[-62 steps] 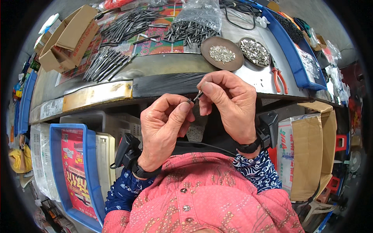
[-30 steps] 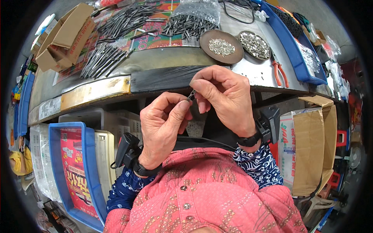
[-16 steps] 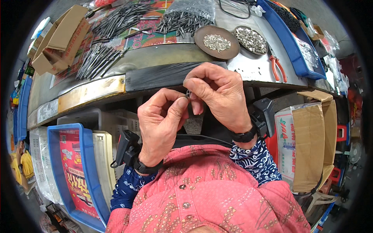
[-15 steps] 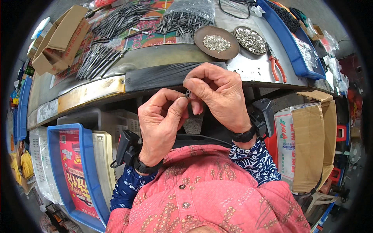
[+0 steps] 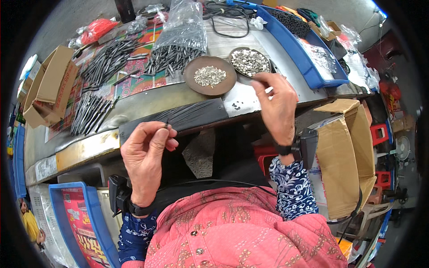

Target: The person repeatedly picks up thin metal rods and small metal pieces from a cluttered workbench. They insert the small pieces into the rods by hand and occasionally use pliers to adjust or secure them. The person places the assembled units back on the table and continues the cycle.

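My left hand [image 5: 147,149] is in front of the bench edge, thumb and fingertips pinched on a small dark piece [image 5: 167,124]. Its tip pokes up above the fingers; the rest is hidden. My right hand [image 5: 278,105] is raised at the bench's right front, fingers bent, with a gap between thumb and fingers. I see nothing held in it. Just beyond it sits a dark dish [image 5: 250,62] of small shiny metal pieces. Left of that, a brown round dish [image 5: 190,80] holds small silvery pins. The red-handled pliers are not visible now, their former place covered by my right hand.
Slim black rods [image 5: 91,114] lie in a bunch on the bench, with more black pieces behind. A clear plastic bag [image 5: 183,24] spills dark parts. A long blue tray [image 5: 328,83] runs along the right. Cardboard boxes [image 5: 47,96] and a blue crate [image 5: 85,214] flank me.
My hands, close together before, have separated: the left holds the small dark piece, the right has moved out over the bench. The view has shifted, so the bench things sit further left and lower.
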The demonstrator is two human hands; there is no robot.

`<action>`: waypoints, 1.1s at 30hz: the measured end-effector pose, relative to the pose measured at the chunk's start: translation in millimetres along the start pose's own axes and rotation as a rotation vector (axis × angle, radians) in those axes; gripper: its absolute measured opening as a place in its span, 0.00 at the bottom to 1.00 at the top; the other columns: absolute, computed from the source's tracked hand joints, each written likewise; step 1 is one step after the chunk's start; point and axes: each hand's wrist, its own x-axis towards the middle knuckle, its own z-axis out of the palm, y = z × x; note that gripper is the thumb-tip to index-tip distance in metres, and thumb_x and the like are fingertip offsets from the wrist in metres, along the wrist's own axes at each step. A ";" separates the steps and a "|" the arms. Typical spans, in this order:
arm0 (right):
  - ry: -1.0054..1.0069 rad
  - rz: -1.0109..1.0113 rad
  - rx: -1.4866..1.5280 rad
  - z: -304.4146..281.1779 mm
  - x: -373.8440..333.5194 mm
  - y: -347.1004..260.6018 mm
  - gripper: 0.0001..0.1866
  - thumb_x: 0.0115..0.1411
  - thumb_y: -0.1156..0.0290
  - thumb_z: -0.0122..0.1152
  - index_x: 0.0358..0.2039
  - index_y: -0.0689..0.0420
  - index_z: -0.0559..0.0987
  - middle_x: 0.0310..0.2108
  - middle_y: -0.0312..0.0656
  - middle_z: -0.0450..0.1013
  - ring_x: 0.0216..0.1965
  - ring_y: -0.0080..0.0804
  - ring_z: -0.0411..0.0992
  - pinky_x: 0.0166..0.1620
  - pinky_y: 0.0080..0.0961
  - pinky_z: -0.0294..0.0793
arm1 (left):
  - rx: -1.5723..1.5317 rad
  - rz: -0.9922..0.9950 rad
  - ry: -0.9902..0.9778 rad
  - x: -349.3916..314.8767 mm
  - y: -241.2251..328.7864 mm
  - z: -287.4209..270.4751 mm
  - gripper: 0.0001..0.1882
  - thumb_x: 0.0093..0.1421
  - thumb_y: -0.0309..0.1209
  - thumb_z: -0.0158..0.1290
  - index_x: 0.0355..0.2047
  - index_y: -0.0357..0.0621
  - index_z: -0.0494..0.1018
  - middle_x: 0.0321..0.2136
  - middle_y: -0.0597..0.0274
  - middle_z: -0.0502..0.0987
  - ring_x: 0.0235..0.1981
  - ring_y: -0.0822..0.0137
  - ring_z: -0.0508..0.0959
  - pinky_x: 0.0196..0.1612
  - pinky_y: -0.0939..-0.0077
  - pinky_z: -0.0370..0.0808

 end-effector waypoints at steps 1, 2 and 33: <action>-0.026 0.058 -0.138 -5.9 2.2 14.7 0.10 0.56 0.67 0.64 0.34 0.62 0.80 0.33 0.48 0.75 0.34 0.43 0.74 0.38 0.34 0.73 | -0.018 0.011 -0.007 3.3 -1.6 -1.6 0.06 0.65 0.25 0.52 0.38 0.33 0.74 0.31 0.58 0.79 0.28 0.73 0.77 0.34 0.80 0.75; 0.018 0.014 -0.302 -8.9 4.9 28.7 0.12 0.56 0.66 0.63 0.35 0.62 0.79 0.35 0.49 0.74 0.39 0.47 0.72 0.42 0.37 0.72 | -0.010 0.020 0.003 6.1 -3.1 -2.2 0.06 0.65 0.25 0.52 0.38 0.33 0.74 0.31 0.58 0.79 0.28 0.73 0.77 0.34 0.80 0.75; 0.034 -0.245 0.505 6.3 9.0 -85.0 0.14 0.51 0.78 0.66 0.37 0.61 0.73 0.39 0.44 0.73 0.40 0.33 0.74 0.42 0.28 0.72 | -0.113 0.218 0.021 34.6 -38.8 7.8 0.03 0.63 0.22 0.53 0.36 0.34 0.74 0.29 0.62 0.78 0.25 0.78 0.72 0.30 0.85 0.70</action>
